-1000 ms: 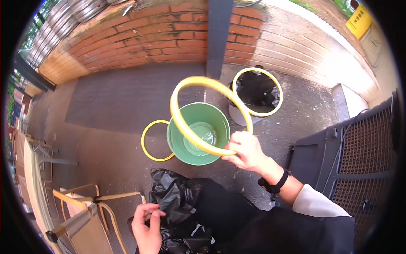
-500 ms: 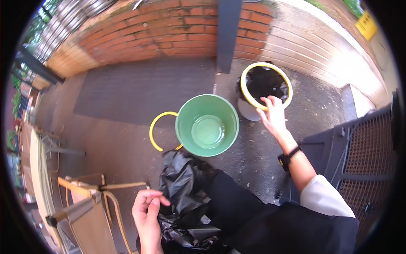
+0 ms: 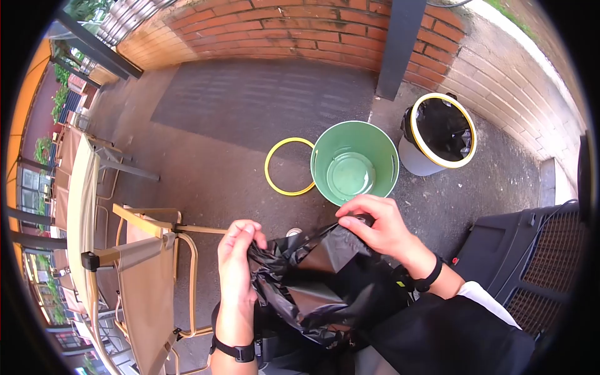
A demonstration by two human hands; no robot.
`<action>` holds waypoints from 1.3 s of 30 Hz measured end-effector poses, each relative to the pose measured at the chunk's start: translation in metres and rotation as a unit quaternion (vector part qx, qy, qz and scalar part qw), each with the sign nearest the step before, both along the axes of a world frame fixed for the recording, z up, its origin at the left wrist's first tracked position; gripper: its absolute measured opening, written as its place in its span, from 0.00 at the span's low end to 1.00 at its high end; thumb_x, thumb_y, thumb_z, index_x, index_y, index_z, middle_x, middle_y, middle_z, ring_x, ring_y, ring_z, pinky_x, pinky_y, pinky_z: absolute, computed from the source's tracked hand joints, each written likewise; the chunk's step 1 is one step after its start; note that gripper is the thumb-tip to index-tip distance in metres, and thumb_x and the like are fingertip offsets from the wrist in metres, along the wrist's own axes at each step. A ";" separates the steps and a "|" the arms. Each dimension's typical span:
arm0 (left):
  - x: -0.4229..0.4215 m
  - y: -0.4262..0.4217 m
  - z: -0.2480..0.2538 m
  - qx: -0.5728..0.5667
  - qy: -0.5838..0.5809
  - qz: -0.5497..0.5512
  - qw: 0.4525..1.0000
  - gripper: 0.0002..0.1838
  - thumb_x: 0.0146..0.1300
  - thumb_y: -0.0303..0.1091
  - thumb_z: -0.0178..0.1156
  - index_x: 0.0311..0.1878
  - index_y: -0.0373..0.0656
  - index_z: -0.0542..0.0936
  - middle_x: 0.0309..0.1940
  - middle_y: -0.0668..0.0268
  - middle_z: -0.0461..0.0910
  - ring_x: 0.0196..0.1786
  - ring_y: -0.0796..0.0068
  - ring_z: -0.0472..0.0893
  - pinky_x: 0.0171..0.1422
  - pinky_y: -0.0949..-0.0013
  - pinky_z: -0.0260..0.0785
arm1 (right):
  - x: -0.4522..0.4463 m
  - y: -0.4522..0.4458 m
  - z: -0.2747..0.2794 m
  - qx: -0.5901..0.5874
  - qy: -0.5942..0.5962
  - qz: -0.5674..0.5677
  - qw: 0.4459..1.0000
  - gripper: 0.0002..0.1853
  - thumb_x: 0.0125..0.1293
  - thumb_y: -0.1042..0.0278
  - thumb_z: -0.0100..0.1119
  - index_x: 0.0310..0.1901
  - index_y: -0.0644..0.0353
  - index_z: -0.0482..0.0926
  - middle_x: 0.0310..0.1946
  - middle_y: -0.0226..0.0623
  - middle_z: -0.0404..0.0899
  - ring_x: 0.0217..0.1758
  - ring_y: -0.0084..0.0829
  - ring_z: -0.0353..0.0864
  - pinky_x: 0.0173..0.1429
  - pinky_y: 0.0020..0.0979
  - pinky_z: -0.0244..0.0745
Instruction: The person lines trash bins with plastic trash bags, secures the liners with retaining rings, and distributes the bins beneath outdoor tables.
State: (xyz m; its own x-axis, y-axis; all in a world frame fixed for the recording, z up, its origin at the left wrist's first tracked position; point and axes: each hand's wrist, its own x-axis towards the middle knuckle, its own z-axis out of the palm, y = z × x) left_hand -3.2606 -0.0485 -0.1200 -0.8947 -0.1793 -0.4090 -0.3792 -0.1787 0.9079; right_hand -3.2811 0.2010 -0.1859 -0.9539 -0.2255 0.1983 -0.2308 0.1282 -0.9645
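Your right hand (image 3: 384, 230) has left the lined bin (image 3: 417, 155); its fingers and your left hand (image 3: 235, 269) grip the black bag (image 3: 340, 250). The green bucket (image 3: 386, 153) stands unlined.

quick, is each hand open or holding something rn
Left hand: closed, holding the black bag.
Right hand: closed, pinching the black bag's edge.

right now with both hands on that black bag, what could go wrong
The black bag might tear, as the left hand and right hand both hold it. It could also snag on the tan chair, which stands close to the left hand. The yellow ring lying beside the green bucket might get stepped on.
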 end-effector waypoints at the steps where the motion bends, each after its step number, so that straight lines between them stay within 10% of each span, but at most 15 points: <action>1: -0.001 -0.005 -0.002 -0.033 0.010 -0.002 0.999 0.08 0.72 0.34 0.54 0.40 0.41 0.78 0.25 0.71 0.75 0.30 0.83 0.71 0.39 0.78 0.63 | -0.003 0.008 0.007 0.049 0.034 0.038 0.998 0.09 0.62 0.67 0.68 0.42 0.61 0.83 0.35 0.39 0.84 0.38 0.36 0.85 0.42 0.32 0.79; 5: -0.003 -0.020 -0.001 -0.135 0.080 0.024 0.987 0.07 0.72 0.32 0.55 0.39 0.40 0.79 0.24 0.73 0.72 0.29 0.86 0.69 0.36 0.80 0.59 | -0.007 0.047 0.026 0.180 0.015 0.116 0.977 0.09 0.60 0.65 0.69 0.39 0.59 0.85 0.33 0.40 0.85 0.34 0.38 0.85 0.39 0.33 0.79; 8: -0.002 -0.034 0.002 -0.152 0.083 0.054 0.983 0.08 0.72 0.33 0.55 0.38 0.40 0.78 0.22 0.76 0.68 0.27 0.87 0.65 0.34 0.81 0.54 | -0.010 0.086 0.007 0.143 -0.026 -0.103 0.984 0.06 0.64 0.69 0.66 0.37 0.63 0.84 0.29 0.33 0.85 0.31 0.22 0.83 0.37 0.28 0.76; 14: 0.008 -0.004 -0.004 -0.443 0.025 -0.322 0.836 0.09 0.60 0.23 0.64 0.45 0.39 0.82 0.29 0.71 0.83 0.33 0.84 0.78 0.38 0.78 0.68 | 0.001 0.106 -0.013 -0.062 -0.024 -0.128 0.990 0.09 0.71 0.68 0.57 0.35 0.64 0.77 0.31 0.27 0.75 0.34 0.17 0.70 0.41 0.22 0.67; 20: -0.012 0.016 0.002 -0.111 0.159 -0.187 0.963 0.20 0.63 0.29 0.65 0.59 0.39 0.77 0.58 0.62 0.79 0.62 0.72 0.76 0.55 0.71 0.71 | 0.012 0.074 -0.007 -0.030 0.087 0.010 0.996 0.04 0.58 0.76 0.67 0.34 0.63 0.81 0.36 0.39 0.81 0.39 0.33 0.80 0.45 0.33 0.75; 25: -0.011 0.025 -0.001 -0.121 0.117 -0.228 0.959 0.29 0.65 0.35 0.67 0.66 0.38 0.69 0.68 0.54 0.69 0.73 0.66 0.66 0.58 0.70 0.70 | 0.028 0.064 -0.001 -0.013 0.036 0.129 0.991 0.06 0.54 0.76 0.73 0.33 0.62 0.84 0.36 0.36 0.82 0.38 0.31 0.83 0.41 0.30 0.76; 28: -0.013 0.026 -0.008 -0.176 0.058 -0.256 0.949 0.17 0.63 0.30 0.66 0.54 0.36 0.79 0.47 0.61 0.84 0.51 0.76 0.81 0.53 0.72 0.71 | 0.033 0.068 0.002 0.007 0.016 0.134 0.991 0.06 0.54 0.75 0.72 0.33 0.62 0.85 0.34 0.35 0.82 0.37 0.31 0.83 0.41 0.30 0.77; 34: -0.013 0.019 -0.012 -0.146 0.016 -0.244 0.959 0.03 0.62 0.23 0.64 0.38 0.35 0.82 0.31 0.69 0.84 0.36 0.85 0.78 0.44 0.78 0.70 | 0.024 0.082 -0.015 0.125 0.028 -0.036 0.991 0.06 0.54 0.76 0.71 0.33 0.62 0.84 0.31 0.34 0.83 0.36 0.31 0.83 0.43 0.30 0.77; 39: -0.013 0.027 -0.014 -0.188 0.030 -0.216 0.958 0.05 0.58 0.23 0.69 0.35 0.37 0.82 0.31 0.69 0.83 0.36 0.84 0.79 0.45 0.77 0.71 | 0.025 0.052 -0.004 0.363 0.131 -0.133 0.913 0.36 0.45 0.63 0.76 0.60 0.54 0.75 0.62 0.43 0.69 0.65 0.47 0.66 0.69 0.49 0.57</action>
State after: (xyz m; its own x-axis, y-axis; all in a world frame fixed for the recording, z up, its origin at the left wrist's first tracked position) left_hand -3.2735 -0.0217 -0.1335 -0.9388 0.0886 -0.3328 -0.2882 0.3270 0.9000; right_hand -3.2560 0.2532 -0.1897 -0.9351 -0.1562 0.3182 -0.3097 0.7965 -0.5193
